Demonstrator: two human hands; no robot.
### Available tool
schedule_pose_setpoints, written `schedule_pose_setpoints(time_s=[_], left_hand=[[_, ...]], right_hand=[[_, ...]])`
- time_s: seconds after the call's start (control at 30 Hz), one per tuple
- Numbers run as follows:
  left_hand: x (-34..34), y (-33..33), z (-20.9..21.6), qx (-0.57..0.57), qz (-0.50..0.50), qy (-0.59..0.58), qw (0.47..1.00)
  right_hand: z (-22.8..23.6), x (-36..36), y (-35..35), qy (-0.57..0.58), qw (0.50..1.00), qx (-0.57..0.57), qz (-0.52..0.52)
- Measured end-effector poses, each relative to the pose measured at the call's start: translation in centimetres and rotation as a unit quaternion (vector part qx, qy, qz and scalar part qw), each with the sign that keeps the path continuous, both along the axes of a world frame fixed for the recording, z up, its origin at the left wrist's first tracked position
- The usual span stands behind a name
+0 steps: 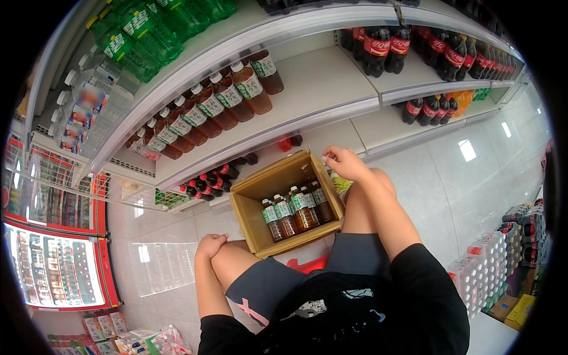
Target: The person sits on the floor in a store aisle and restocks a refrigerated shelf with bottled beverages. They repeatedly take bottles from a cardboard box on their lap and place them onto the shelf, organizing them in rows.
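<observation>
We crouch on the tiled floor point(449, 195) before a white shelf point(307, 83), with an open cardboard box point(251, 204) standing between our knees. Our right hand point(345, 163) rests on the far right corner of the box, its fingers bent loosely over the rim, grasping nothing else. Our left hand point(210, 245) lies clenched over our left knee, well apart from the box. Inside the box, five brown tea bottles point(296, 207) with white caps stand upright in a row along its near right side. More bottles of the same kind point(207, 109) line the shelf at far left. Dark cola bottles point(384, 47) stand on the shelf at far right.
</observation>
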State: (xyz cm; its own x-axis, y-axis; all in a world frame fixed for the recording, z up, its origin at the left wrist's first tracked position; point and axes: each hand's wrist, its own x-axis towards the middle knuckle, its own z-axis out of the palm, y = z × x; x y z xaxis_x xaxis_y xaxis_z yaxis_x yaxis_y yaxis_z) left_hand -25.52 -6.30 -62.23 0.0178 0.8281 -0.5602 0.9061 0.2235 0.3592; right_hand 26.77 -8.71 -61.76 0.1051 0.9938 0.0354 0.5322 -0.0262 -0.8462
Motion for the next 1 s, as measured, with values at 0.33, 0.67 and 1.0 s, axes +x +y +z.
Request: schedule_pose_setpoints(time_s=[0.33,0.67,1.0], left_hand=[[0.3,-0.14,0.16,0.009,-0.001,0.006,1.0],[0.14,0.05,0.08,0.0,-0.001,0.002,1.0],[0.23,-0.02,0.17,0.005,-0.001,-0.001,1.0]], right_hand=[[-0.34,0.03,0.08,0.008,1.0,-0.006,0.005],[-0.24,-0.05,0.1,0.013,1.0,-0.017,0.011],[-0.46,0.09,0.19,0.018,1.0,-0.017,0.014]])
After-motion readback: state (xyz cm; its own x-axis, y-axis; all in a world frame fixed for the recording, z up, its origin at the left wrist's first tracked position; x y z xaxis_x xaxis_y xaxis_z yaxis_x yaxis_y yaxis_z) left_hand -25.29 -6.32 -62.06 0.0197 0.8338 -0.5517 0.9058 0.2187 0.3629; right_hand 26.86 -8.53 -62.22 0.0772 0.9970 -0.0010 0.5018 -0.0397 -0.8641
